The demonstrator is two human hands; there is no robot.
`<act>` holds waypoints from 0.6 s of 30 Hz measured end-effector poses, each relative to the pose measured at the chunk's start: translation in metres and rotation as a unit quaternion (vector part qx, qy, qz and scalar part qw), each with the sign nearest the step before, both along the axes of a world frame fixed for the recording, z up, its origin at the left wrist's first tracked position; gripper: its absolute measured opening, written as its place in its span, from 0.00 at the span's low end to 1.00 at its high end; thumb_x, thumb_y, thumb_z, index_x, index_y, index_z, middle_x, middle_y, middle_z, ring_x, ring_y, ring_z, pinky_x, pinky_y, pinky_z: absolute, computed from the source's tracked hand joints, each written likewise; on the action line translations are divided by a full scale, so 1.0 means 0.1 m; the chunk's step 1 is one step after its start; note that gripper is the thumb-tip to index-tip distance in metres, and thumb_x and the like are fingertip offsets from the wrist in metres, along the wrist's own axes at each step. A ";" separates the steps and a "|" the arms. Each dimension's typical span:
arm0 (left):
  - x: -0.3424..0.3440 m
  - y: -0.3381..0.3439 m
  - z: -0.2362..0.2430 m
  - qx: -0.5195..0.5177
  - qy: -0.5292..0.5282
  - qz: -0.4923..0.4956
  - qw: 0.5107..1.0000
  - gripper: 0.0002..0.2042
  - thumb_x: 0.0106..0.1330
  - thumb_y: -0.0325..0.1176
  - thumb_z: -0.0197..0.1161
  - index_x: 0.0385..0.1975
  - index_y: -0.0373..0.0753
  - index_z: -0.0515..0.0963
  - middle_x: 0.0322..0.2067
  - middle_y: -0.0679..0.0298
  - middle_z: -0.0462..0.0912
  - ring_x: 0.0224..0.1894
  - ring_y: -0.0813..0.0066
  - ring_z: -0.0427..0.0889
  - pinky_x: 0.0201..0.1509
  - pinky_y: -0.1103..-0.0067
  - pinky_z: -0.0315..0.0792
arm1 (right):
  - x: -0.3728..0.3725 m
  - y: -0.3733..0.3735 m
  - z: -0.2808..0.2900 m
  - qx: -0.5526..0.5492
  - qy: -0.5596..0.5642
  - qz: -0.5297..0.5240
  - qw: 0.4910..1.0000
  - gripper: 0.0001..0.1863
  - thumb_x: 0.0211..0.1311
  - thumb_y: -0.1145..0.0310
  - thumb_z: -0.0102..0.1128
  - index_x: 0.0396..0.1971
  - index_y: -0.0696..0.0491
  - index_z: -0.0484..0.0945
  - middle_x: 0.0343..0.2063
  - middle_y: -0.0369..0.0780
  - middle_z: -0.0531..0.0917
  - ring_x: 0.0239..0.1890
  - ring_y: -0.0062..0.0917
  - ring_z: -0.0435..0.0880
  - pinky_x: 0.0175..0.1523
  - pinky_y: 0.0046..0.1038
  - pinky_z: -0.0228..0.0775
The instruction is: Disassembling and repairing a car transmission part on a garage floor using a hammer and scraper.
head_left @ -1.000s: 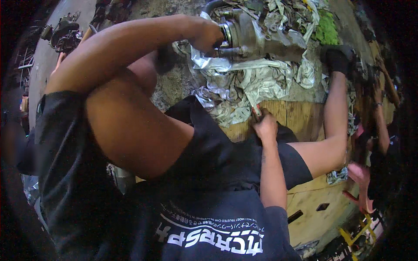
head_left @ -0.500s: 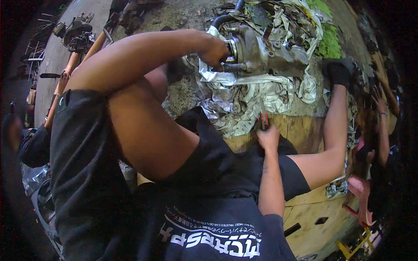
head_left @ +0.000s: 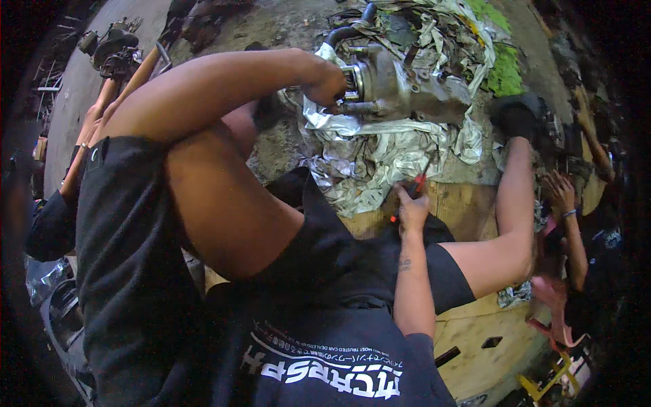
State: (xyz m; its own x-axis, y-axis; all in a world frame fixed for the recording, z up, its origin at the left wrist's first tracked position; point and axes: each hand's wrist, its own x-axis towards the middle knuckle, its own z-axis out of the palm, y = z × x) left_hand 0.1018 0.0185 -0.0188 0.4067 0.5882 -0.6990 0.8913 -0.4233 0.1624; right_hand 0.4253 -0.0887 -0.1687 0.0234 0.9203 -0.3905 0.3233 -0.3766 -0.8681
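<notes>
A greasy cast metal housing lies on its side over crumpled rags, its shiny ringed end facing left. Against that end my left hand is closed, its fingertips partly hidden by the back of the hand. Lower down, between my legs, my right hand grips pliers with red and black handles. Their dark jaws point up and away, apart from the housing. Dirty silver-white rags spread beneath the housing and toward the pliers.
A dark hose curves behind the housing. Green cloth lies at the far right. Another person's arms are at the left, near a mechanical part. A co-worker's hand shows at the right. Wooden board lies underneath.
My right hand has turned the pliers, so the handles now slant across the palm. My left hand remains at the housing's end. The co-worker's hand at the right has moved lower and closer.
</notes>
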 end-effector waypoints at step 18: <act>-0.04 0.08 -0.04 -0.054 0.034 0.015 0.998 0.20 0.60 0.48 0.57 0.37 0.35 0.80 0.35 0.50 0.82 0.39 0.56 0.81 0.44 0.63 0.73 | -0.39 0.05 0.03 -0.036 0.174 0.080 0.981 0.16 0.50 0.70 0.69 0.38 0.58 0.75 0.24 0.37 0.81 0.22 0.20 0.78 0.29 0.23 0.71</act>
State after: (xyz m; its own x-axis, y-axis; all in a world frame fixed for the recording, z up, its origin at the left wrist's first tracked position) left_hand 0.0982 0.0263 -0.0230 0.3394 0.5201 -0.7838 0.9140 -0.3793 0.1441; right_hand 0.3859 -0.0835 -0.1652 -0.2648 0.8714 -0.4130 0.0726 -0.4091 -0.9096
